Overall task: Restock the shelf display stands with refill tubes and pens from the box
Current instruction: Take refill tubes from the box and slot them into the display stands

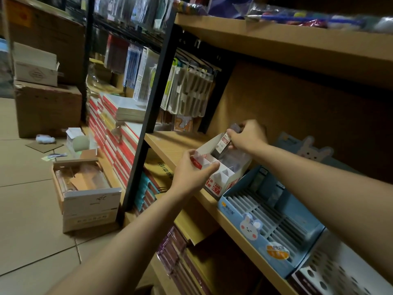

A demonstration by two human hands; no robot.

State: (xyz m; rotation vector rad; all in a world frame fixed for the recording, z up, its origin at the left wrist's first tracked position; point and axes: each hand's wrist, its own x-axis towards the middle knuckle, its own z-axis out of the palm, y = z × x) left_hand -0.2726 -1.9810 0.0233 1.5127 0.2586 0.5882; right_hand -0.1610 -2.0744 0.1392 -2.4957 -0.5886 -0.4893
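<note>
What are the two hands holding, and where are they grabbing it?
The left hand grips the white display stand by its front left corner. The right hand pinches the top end of a refill tube pack, lowering it into the stand's back compartment.

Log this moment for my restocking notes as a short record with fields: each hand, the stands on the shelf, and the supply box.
left hand: left hand holds the front corner of the white display stand, steadying it
right hand: right hand pinches a refill tube, lowering it into a rear compartment
white stand contents: mostly unclear; front compartments look unfilled
neighbouring stand: blue bunny stand, slots mostly unfilled
shelf: wooden shelf carries both stands
supply box: open box on the floor
</note>
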